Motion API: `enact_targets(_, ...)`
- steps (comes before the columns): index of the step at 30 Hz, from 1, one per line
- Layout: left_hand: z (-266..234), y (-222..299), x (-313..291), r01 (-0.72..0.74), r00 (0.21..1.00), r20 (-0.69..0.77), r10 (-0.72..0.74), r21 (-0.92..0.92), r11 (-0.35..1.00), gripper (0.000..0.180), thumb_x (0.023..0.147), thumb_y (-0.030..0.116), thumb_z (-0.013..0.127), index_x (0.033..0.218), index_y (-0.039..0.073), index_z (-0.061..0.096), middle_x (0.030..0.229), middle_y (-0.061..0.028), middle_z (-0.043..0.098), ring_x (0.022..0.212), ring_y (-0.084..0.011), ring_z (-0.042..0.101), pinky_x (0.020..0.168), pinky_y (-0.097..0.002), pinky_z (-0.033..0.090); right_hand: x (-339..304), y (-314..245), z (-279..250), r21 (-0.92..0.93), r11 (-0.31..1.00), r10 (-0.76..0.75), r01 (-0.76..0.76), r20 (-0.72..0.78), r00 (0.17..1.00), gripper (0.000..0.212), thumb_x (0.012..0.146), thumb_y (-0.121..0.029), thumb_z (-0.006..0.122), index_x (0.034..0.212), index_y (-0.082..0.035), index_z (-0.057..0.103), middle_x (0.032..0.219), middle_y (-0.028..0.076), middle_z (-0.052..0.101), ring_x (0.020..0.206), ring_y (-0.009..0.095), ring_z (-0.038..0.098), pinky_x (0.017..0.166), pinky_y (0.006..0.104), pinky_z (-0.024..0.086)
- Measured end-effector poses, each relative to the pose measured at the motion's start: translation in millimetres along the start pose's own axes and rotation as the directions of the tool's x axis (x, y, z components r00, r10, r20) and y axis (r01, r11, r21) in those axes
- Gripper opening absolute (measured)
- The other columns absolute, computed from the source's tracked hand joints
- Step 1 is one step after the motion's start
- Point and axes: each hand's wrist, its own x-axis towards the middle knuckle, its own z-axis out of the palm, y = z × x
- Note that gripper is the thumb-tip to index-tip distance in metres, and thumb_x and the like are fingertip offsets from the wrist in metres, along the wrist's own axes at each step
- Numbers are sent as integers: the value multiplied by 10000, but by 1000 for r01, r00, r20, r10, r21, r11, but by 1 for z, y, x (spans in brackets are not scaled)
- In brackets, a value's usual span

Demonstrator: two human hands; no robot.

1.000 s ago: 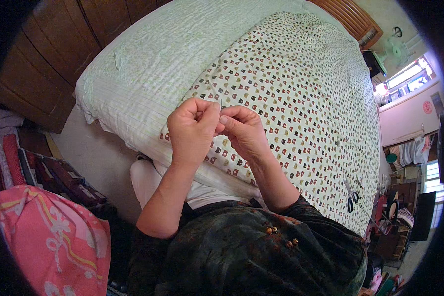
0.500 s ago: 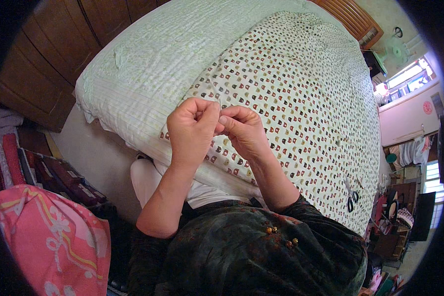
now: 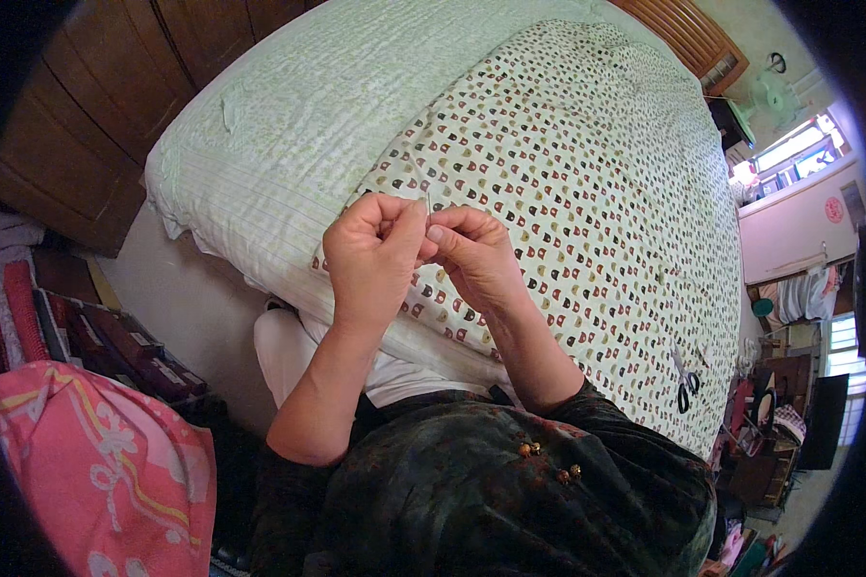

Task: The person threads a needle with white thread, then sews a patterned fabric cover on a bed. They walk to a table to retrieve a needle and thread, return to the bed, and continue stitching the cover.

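patterned quilt below; left hand, right hand unmoved since earlier, fingers pinching thin thread; scissors aside.

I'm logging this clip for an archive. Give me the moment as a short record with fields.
setting: bed with pale green cover
left hand: fingertips pinched, meeting the right hand
right hand: pinching a thin pale thread, hard to make out
under the hands: patterned quilt
also on the quilt: scissors, near its right edge
lower left: pink cloth
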Motion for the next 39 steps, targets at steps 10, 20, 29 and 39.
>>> enact_targets(10, -3, 0, 0, 3, 1000, -3, -3, 5, 1000, 108, 789, 77, 560, 708, 8, 541, 568, -47, 562, 461, -77, 520, 408, -174, 401, 2, 5, -1, 26, 1000, -12, 12, 11, 1000, 99, 787, -42, 566, 861, 21, 582, 755, 84, 600, 661, 148, 576, 624, 270, 488)
enact_targets(20, -4, 0, 1, 26, 1000, -13, -26, -19, 999, 124, 777, 96, 576, 687, 18, 543, 549, -29, 562, 454, -42, 500, 404, -166, 390, 1, 6, -2, -34, 999, -13, 14, 4, 1000, 100, 779, -44, 579, 854, 22, 587, 751, 73, 603, 658, 130, 569, 619, 256, 483)
enact_targets(29, -5, 0, 0, 16, 1000, -6, -16, -26, 1000, 130, 780, 95, 573, 681, 15, 544, 542, -30, 561, 441, -41, 495, 391, -163, 379, 0, 5, -2, -58, 998, -29, 30, 11, 1000, 97, 778, -49, 585, 850, 14, 595, 742, 62, 604, 653, 121, 566, 613, 252, 479)
enact_targets(39, -6, 1, 0, 18, 1000, 9, -17, -28, 999, 112, 770, 74, 575, 687, 2, 552, 554, -38, 567, 450, -43, 500, 390, -162, 377, 0, 4, -1, -73, 997, -31, 32, 13, 999, 93, 778, -46, 584, 847, 15, 595, 737, 59, 603, 651, 117, 563, 613, 250, 478)
